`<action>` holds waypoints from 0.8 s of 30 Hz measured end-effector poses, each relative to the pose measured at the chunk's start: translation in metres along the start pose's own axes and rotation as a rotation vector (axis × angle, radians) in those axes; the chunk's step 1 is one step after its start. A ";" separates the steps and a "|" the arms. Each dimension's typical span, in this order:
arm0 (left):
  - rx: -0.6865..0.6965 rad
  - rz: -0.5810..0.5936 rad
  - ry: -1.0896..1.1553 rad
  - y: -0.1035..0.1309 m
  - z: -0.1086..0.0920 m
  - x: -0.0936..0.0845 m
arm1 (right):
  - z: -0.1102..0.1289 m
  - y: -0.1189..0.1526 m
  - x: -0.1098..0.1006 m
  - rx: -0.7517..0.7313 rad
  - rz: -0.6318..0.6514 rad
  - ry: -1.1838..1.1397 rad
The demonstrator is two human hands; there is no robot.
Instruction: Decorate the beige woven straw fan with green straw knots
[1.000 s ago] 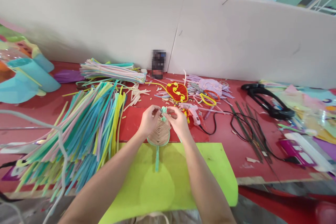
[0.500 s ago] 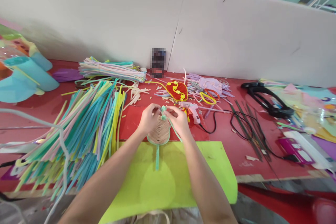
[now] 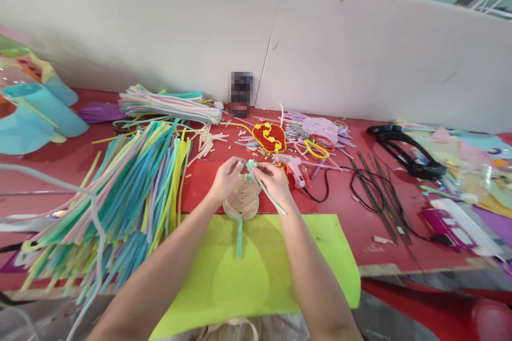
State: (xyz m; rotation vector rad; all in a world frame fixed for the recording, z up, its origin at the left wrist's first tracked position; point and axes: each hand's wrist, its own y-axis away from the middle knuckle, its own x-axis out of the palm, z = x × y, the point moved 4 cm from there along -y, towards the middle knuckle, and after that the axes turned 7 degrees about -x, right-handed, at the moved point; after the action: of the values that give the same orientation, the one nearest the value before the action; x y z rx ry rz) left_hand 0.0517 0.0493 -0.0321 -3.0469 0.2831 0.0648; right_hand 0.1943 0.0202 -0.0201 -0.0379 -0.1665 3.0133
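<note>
A small fan-shaped piece (image 3: 242, 200) of beige pipe cleaner with a mint-green rim and a straight mint handle lies in front of me, over the red and green sheets. My right hand (image 3: 275, 181) pinches a mint-green pipe cleaner flower (image 3: 251, 164) above the fan's top edge; its long tail hangs down past my wrist. My left hand (image 3: 226, 178) is closed just left of the flower, fingertips pressed together. Whatever those fingers hold, if anything, is too small to make out. Another mint bit shows right below the flower at the fan's top.
Bundled pipe cleaners (image 3: 132, 186) lie at left. Behind my hands are a red fan with yellow flowers (image 3: 269, 137), yellow-handled scissors (image 3: 317, 149) and a pink glue gun (image 3: 294, 168) with a black cord. A black headband-like frame (image 3: 412, 152) and a purple device (image 3: 446, 228) lie at right.
The fingertips of my left hand have drawn slightly away from the flower, which stays in my right hand. Its tail now swings out more visibly over my right wrist.
</note>
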 end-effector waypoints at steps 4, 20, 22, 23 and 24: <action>0.029 -0.018 -0.082 0.001 -0.003 -0.001 | 0.000 0.000 0.001 -0.012 0.006 0.013; 0.227 -0.106 -0.372 0.007 -0.018 -0.004 | -0.006 0.000 0.003 -0.010 0.052 -0.038; 0.254 -0.129 -0.433 0.010 -0.021 -0.004 | -0.008 -0.001 0.003 -0.006 0.042 -0.042; 0.263 -0.133 -0.457 0.011 -0.022 -0.003 | -0.009 -0.001 0.003 -0.003 0.039 -0.042; 0.269 -0.132 -0.471 0.011 -0.022 -0.003 | -0.009 -0.001 0.003 0.000 0.038 -0.039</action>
State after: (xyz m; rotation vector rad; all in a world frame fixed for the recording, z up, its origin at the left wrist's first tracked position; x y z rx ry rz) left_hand 0.0476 0.0369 -0.0107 -2.6698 0.0483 0.6637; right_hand 0.1913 0.0228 -0.0293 0.0187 -0.1710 3.0532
